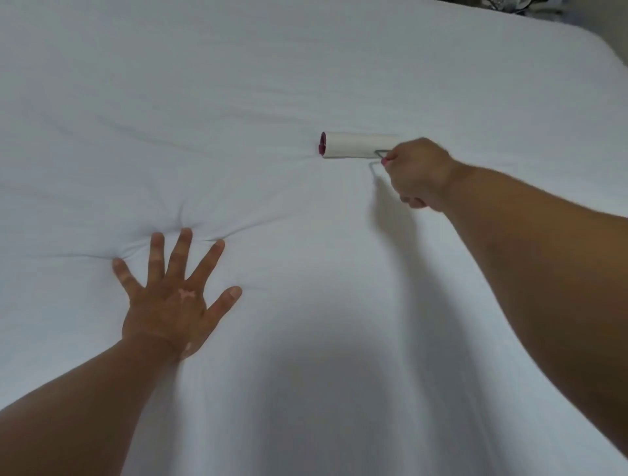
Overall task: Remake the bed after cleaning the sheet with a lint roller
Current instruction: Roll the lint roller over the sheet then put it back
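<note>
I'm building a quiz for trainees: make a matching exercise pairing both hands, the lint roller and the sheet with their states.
1 left hand
2 right hand
3 lint roller
4 white sheet

a grips the pink handle
b wrinkled near fingertips
c fingers spread, pressing down
d white barrel, pink end

Pairs: 1-c; 2-a; 3-d; 4-b

Far right, at the top edge: a cluster of dark objects (509,4) with some pale patches (too blurred and cropped to identify). Just right of it, a plain grey-beige surface (608,17); floor or wall undetermined.
</note>
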